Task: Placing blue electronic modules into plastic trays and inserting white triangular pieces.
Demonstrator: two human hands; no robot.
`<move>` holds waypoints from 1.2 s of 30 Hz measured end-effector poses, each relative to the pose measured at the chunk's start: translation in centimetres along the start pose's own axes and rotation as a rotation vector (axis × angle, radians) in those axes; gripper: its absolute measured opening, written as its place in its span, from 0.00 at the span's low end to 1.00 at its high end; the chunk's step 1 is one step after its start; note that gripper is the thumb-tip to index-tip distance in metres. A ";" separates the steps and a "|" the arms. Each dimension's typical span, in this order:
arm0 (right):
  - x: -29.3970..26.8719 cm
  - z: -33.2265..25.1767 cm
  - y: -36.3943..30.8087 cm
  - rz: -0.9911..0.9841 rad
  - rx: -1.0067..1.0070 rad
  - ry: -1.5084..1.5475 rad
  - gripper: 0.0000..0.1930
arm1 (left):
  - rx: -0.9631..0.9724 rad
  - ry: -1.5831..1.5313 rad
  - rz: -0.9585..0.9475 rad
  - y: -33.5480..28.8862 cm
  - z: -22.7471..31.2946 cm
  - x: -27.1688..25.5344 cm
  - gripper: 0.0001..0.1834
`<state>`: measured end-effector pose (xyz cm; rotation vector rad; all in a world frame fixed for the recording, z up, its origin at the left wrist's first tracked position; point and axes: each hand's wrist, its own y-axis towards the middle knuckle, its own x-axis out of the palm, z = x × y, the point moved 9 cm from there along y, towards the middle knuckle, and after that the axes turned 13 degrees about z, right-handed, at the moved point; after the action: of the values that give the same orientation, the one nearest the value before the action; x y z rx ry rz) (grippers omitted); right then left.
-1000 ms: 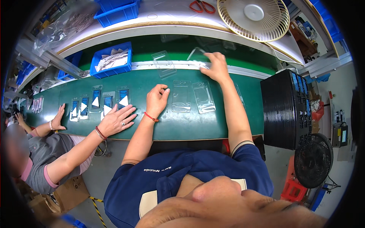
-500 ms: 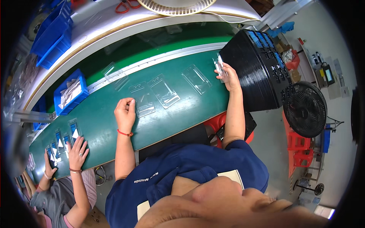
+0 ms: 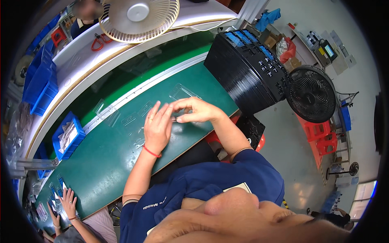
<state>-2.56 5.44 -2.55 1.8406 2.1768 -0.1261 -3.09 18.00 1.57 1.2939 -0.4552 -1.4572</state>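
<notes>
My right hand [image 3: 195, 110] is over the green tabletop [image 3: 109, 170], its fingers bent toward the thumb. A shiny edge of a clear plastic blister shell [image 3: 174, 119] shows between them; the rest of the shell is hidden behind the hands. My left hand [image 3: 157, 128], a red cord at its wrist, is right beside it with the fingers stretched out. Its fingertips meet or overlap those of the right. More clear shells lie around: one flat shell [image 3: 133, 118] left of the left hand, partly covered, and another shell [image 3: 181, 91] beyond the right hand.
Black stacked trays [image 3: 243, 77] stand at the table's right end, with a black fan [image 3: 314, 95] beyond. A blue bin [image 3: 69, 135] of flat pieces sits at left, near a clear shell [image 3: 106, 111] on the metal rail. A co-worker's hand [image 3: 69, 204] is at lower left.
My right hand has come left from beside the black trays with the clear shell, meeting my left hand. The left fingers, curled before, are now stretched out. The whole view has shifted.
</notes>
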 end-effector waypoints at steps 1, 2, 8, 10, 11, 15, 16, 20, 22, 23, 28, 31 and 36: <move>0.4 0.1 -0.1 0.005 -0.004 0.001 0.21 | 0.007 0.000 -0.002 -0.7 -0.3 1.0 0.21; -2.4 0.1 0.0 0.345 -0.001 0.178 0.22 | -0.156 -0.035 0.043 -1.3 -2.0 1.4 0.16; -1.5 4.0 -1.5 0.762 0.061 0.492 0.52 | -0.696 -0.433 0.125 -3.3 -4.9 6.6 0.08; -2.7 4.4 -1.5 0.853 -0.035 0.289 0.49 | -0.508 -0.488 0.072 -1.9 -1.9 7.9 0.15; -4.7 4.8 -1.5 0.908 -0.052 0.189 0.49 | -0.722 -0.648 -0.126 -2.7 -1.8 9.8 0.21; -14.1 4.2 -2.6 1.130 -0.024 -0.825 0.46 | -0.212 -0.297 -0.240 -2.4 0.8 11.3 0.31; -15.3 6.6 -2.3 1.077 0.054 -0.938 0.44 | -0.115 -0.139 -0.325 -2.4 1.5 11.8 0.33; -13.2 11.4 -0.9 0.827 0.224 -1.135 0.32 | 0.003 0.134 -0.539 -5.6 -0.8 13.9 0.35; -10.4 10.7 -1.4 0.881 0.080 -1.102 0.29 | 0.010 0.141 -0.581 -5.8 -0.8 13.3 0.33; -9.4 10.7 -1.5 0.856 0.056 -1.086 0.29 | -0.009 0.158 -0.606 -5.7 -1.0 12.8 0.31; -10.1 -2.1 -2.9 0.759 -0.134 -1.066 0.26 | -0.077 0.198 -0.599 -6.5 -2.1 9.9 0.28; -17.2 -11.0 -4.7 0.882 -0.088 -1.385 0.19 | -0.049 0.171 -0.476 -5.9 -1.4 7.6 0.29; -35.9 -9.2 -6.8 0.929 0.500 -1.487 0.17 | -0.061 0.040 -0.319 -5.0 -0.1 5.3 0.26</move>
<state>-5.50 -27.68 15.22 1.7223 0.2547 -1.3437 -4.35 15.13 -5.01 1.3892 -0.1800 -1.6908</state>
